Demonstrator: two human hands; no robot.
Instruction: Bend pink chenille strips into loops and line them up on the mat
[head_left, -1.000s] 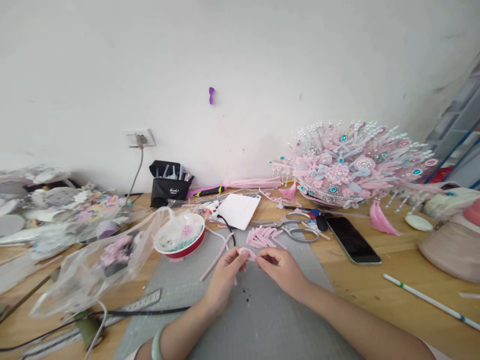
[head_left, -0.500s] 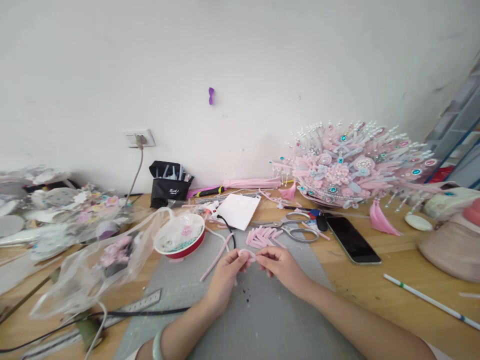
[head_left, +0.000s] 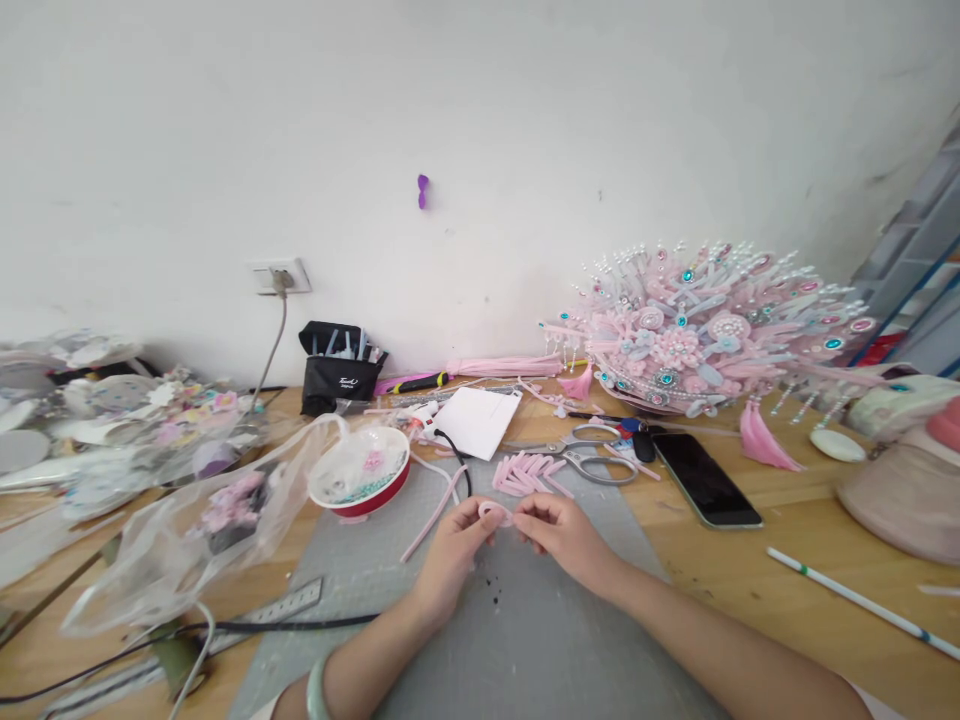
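Note:
Over a grey cutting mat [head_left: 525, 640] my left hand [head_left: 450, 555] and my right hand [head_left: 566, 535] meet, both pinching a small pink curled strip [head_left: 495, 512] between fingertips. My left wrist wears a pale green bangle [head_left: 316, 690]. Just beyond my fingers lies a pile of short pink strips [head_left: 525, 472]. Long pink strips [head_left: 435, 510] lie on the mat to the left of my hands.
Scissors [head_left: 589, 458], a black phone [head_left: 705, 480] and a pink beaded headdress [head_left: 705, 335] lie to the right. A red-rimmed bowl of beads [head_left: 360, 470], plastic bags [head_left: 202, 520], a black tool pouch [head_left: 337, 375], a white card [head_left: 476, 420] and a white stick [head_left: 862, 602] surround the mat.
The hands have barely shifted; the fingers keep working the pink curl, which sits a little higher and more between the two hands than before.

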